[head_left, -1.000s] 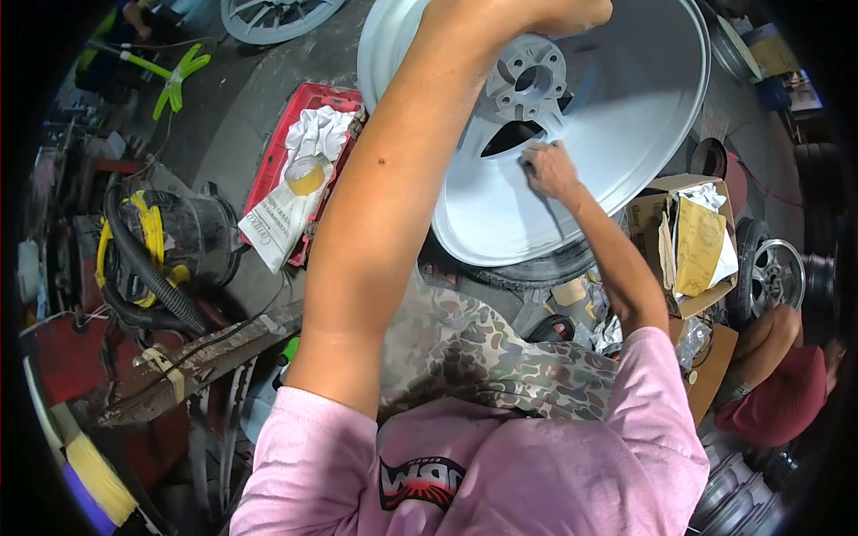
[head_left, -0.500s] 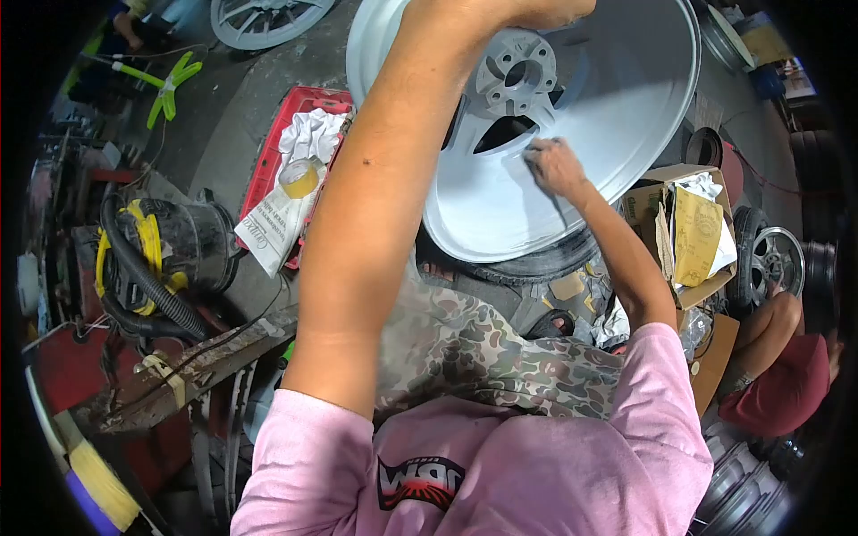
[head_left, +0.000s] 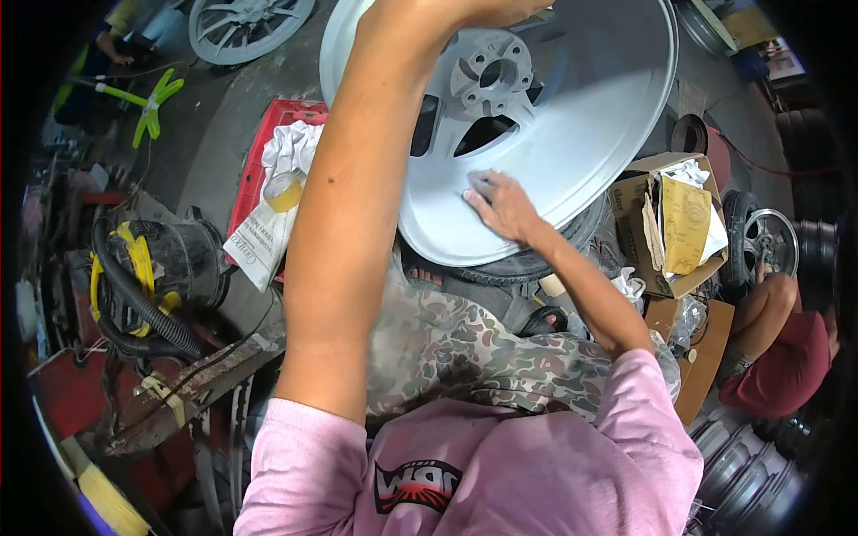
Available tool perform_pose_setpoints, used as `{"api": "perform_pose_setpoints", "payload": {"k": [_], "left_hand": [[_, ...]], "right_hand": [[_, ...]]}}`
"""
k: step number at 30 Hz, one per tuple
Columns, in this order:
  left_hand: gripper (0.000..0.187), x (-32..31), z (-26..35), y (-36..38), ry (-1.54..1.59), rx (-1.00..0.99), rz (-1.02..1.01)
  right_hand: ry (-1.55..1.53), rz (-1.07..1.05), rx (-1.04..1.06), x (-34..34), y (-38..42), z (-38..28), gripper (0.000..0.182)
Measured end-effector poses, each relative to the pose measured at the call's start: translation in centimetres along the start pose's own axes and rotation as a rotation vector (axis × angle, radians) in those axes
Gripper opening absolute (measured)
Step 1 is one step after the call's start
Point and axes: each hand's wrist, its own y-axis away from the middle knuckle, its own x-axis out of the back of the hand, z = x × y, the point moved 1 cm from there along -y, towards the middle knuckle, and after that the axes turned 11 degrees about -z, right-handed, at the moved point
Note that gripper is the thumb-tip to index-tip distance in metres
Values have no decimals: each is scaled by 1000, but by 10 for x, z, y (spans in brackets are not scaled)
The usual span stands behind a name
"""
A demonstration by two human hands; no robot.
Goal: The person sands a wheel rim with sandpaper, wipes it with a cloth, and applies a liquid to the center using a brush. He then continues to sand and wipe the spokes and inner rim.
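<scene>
A large pale grey car wheel rim (head_left: 590,134) lies tilted before me, its bolt-holed hub (head_left: 491,73) facing up. My right hand (head_left: 508,209) presses on the smooth inner wall below a spoke opening. Its thumb is spread on the surface, and the bent fingers hold a small grey piece (head_left: 483,181) that looks like sandpaper, though it is blurred. My left hand (head_left: 500,11) is at the top edge of the view, by the rim's upper part; its fingers are mostly cut off. Under the rim is a black tyre (head_left: 585,234).
At left, a red crate (head_left: 255,174) holds white cloth and a tape roll (head_left: 284,192), near a vacuum cleaner (head_left: 183,259). A cardboard box (head_left: 636,214) with sandpaper sheets (head_left: 686,228) stands right. Another person (head_left: 778,366) crouches by a wheel at far right. A spoked wheel (head_left: 250,27) lies behind.
My right hand has moved from the edge of the spoke opening down the inner wall, its thumb now spread. The whole view has shifted slightly, so the rim appears further left.
</scene>
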Motion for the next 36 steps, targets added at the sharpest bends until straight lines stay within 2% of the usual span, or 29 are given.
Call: {"api": "perform_pose_setpoints", "payload": {"k": [2, 4, 5, 6, 8, 9, 10, 12, 14, 16, 17, 19, 21, 22, 24, 25, 28, 29, 30, 32, 33, 36], "left_hand": [[53, -6, -10, -3, -19, -253, 111], [52, -8, -8, -4, -12, -258, 103], [51, -7, -8, -1, -3, -250, 101], [51, 3, 4, 7, -10, -246, 108], [49, 16, 23, 19, -42, -7, -66], [46, 7, 17, 17, -60, -42, 16], [46, -1, 6, 9, -58, -45, 12], [45, -9, -1, -3, 55, -237, 106], [45, -14, -2, -2, 61, -223, 81], [45, -8, -2, -2, 57, -204, 74], [45, -9, -3, -2, 121, -248, 55], [45, -13, -5, -3, 195, -290, 30], [45, -12, -1, -5, 54, -153, 48], [45, -12, -1, -5, 47, -155, 50], [46, -14, -3, -5, 188, -323, 43], [46, -14, -5, -6, 192, -325, 41], [46, -13, -2, -3, 58, -324, 81], [46, -10, 6, 2, 13, -197, 56], [45, -6, 11, 4, -38, -71, 39], [45, -6, 11, 7, -28, -99, 55], [45, -5, 11, 8, -17, -128, 67], [44, 1, 19, 9, 67, -55, -36]], "right_hand": [[26, 12, 24, 1, 12, 10, 60], [382, 41, -120, 6, 8, 55, 59], [402, 154, -163, 21, 8, 65, 59], [405, 155, -154, 18, 5, 48, 59], [292, -11, -298, 1, 3, 13, 58], [293, -10, -302, 3, 5, 16, 58], [282, 29, -265, 4, 8, 20, 58], [254, 108, -198, 5, 19, 32, 59], [370, 197, -203, 11, 16, 34, 56], [273, 48, -291, 0, 14, 9, 53], [233, 125, -223, -6, 23, 0, 52], [236, 137, -225, 1, 23, 14, 53], [323, 239, -219, 7, 12, 31, 52], [323, 246, -215, 1, 5, 30, 52], [218, 73, -307, -10, -2, 11, 49], [91, 130, -184, -16, 7, 7, 49], [204, 172, -196, -4, 11, 38, 48], [326, 277, -182, 5, 6, 43, 44], [329, 283, -180, 4, 0, 39, 44], [132, 156, -263, -8, -17, 21, 39], [117, 182, -180, -5, -13, 6, 37], [243, 276, -48, 3, -16, 44, 33]]}}
